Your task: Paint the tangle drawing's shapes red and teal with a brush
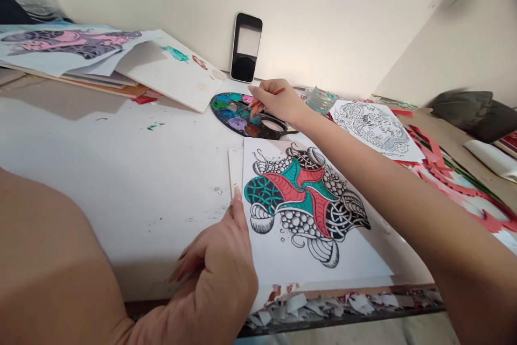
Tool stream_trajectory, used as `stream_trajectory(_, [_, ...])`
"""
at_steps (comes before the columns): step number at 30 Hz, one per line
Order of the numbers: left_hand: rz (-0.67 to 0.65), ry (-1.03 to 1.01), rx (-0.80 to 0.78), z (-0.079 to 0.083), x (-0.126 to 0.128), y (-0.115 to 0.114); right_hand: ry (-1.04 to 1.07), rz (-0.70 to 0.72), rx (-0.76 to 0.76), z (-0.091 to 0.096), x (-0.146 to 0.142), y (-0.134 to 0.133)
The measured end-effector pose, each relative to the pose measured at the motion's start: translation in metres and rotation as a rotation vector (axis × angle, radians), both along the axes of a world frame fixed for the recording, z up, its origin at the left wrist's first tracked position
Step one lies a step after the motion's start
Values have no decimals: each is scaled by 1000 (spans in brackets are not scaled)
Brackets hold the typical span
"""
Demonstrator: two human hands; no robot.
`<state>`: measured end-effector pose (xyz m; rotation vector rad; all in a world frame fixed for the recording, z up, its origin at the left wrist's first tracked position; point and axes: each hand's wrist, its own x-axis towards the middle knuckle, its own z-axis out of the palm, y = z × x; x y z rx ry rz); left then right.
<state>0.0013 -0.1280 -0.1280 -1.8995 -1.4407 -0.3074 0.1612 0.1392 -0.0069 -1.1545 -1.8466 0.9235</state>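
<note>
Pink and grey are being shown by a picture (72, 42) at the far left, on stacked papers and boards (109, 81). Just right of it, a pale board (173, 73) is being marked by green and brown stains. Nearer, a white strip (235, 173) is being touched by the left hand (222, 264): one finger is being held straight on it, and others are being held bent and apart; whether the strip is being gripped or only pressed cannot be told. Behind the strip, a paint-filled palette (222, 113) is being overhung by the right hand (278, 100), whose fingers are being clamped on a thin red brush (278, 91); whether paint is being touched by its tip cannot be told. Behind the palette, a phone (246, 46) is being propped upright against the wall (323, 16). In front of the palette, just right of the strip, a drawing (302, 199) is being laid flat, partly coloured green and red. Farther right, a glass jar (321, 100) is being flanked by a dragon print (371, 127), and red paper scraps (440, 159) are being strewn beyond
</note>
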Motion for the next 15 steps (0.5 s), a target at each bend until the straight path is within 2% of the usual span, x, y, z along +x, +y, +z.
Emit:
stream_trajectory(1, [201,33,30,2,8,-2,9,-13,-5,-1,2,1])
stream_trajectory(2, [252,115,-1,7,12,-4,18,-25,-9,-1,3,1])
stream_trajectory(3, [225,223,-17,13,12,-5,25,-40,-14,-1,4,2])
stream_trajectory(6, [-72,509,-47,38,-4,-8,70,-82,-53,1,6,-2])
stream_trajectory(9, [-163,633,-21,58,-24,-6,169,-105,-112,7,8,-21])
stream_trajectory(11, [-218,594,-33,64,-30,-3,236,-94,-144,11,14,-48])
stream_trajectory(15, [-411,253,-124,63,-29,2,217,79,-74,13,32,-123])
